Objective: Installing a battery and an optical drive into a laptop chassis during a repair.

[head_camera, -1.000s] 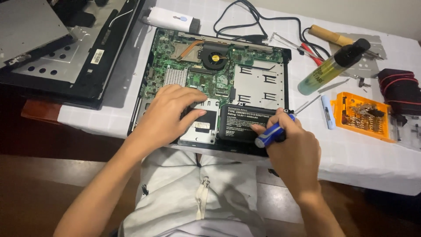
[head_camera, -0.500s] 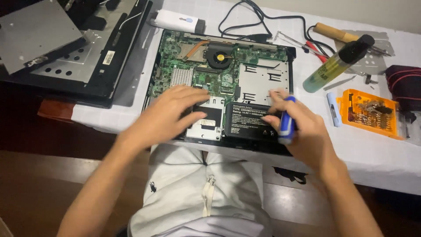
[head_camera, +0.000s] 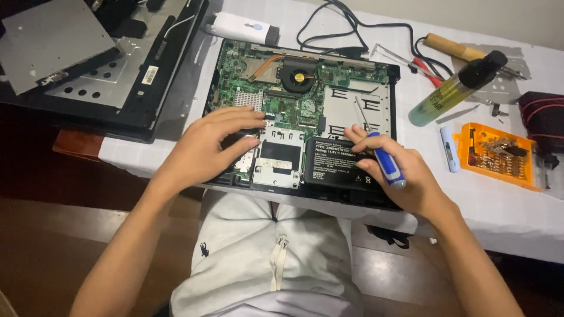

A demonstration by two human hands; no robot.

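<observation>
head view, left to right: a grey metal panel lies on a black laptop cover at the table's left end. the left hand rests flat on the opened laptop's motherboard, fingers spread and clamped on nothing. beside it sits the black battery. the right hand has its fingers closed around a blue-handled screwdriver, shaft pointing up over the silver plate. further right lie a green lighter and an orange bit case.

2 hands are showing, with 1 screwdriver and 1 opened laptop. Sitting nearby are 1 bottle and 1 orange bit case.
</observation>
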